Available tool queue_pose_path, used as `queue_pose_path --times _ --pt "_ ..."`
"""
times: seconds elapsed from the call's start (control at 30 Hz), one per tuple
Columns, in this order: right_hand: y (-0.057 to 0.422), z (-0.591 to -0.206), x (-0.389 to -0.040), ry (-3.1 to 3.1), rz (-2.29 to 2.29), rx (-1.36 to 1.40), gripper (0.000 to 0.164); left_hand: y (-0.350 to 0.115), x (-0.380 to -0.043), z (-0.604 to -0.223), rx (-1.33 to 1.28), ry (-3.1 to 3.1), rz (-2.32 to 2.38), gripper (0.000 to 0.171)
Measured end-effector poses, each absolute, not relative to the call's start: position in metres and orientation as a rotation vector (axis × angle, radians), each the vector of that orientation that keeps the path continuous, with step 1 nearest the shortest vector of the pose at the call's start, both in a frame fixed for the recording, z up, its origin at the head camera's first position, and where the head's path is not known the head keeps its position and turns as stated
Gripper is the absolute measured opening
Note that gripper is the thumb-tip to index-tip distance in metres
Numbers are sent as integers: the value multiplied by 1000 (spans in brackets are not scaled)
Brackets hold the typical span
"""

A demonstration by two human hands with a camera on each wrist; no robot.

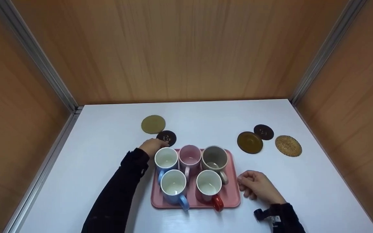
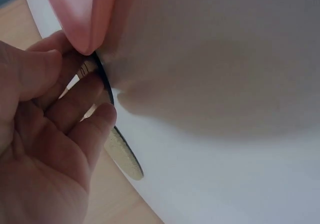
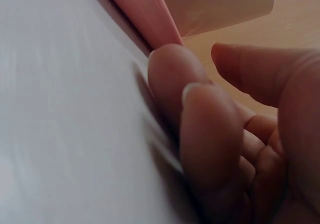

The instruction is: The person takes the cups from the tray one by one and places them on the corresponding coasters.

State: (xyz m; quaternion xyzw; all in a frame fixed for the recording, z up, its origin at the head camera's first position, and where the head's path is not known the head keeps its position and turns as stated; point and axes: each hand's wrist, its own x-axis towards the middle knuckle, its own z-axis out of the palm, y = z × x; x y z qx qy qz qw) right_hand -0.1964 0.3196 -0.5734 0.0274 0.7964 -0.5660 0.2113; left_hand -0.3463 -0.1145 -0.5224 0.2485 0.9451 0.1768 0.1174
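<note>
A pink tray [image 1: 193, 203] carries several mugs. In its back row stand a blue mug [image 1: 166, 158], a pink mug [image 1: 190, 156] and a grey mug [image 1: 215, 158]; in front are another blue mug [image 1: 173, 183] and a red-handled mug [image 1: 209, 183]. My left hand [image 1: 152, 147] is at the tray's back left corner, its fingers slightly bent beside a dark coaster [image 1: 168, 137]; in the left wrist view the thumb stands apart from them. At the tray's right edge, my right hand [image 1: 259, 186] has loosely bent fingers low by the table, with nothing visible between thumb and fingers.
An olive coaster [image 1: 153, 124] lies behind the dark one. Farther right on the white table [image 1: 202, 123] are a brown coaster [image 1: 250, 142], a second dark coaster [image 1: 264, 132] and a patterned tan coaster [image 1: 288, 146]. Wooden panels [image 1: 180, 51] enclose the back and sides.
</note>
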Motion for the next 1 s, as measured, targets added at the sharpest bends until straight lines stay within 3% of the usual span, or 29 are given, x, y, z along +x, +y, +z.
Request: queue_pose_path --times 0.43,0.6,0.73,0.87,1.0 --pt "320 -577 -196 2186 -1626 66 42 -87 -388 -515 770 2636 521 33" --pt "319 -577 -196 2199 -1623 54 41 -76 -404 -507 692 2573 364 37" --pt "320 -576 -196 2217 -1624 33 40 -66 -414 -499 819 2558 166 41" --pt "318 -575 -192 2232 -1624 10 39 -62 -412 -496 967 2563 52 40" --pt "316 -574 -189 2225 -1606 2 39 -70 -404 -492 858 2591 226 47"
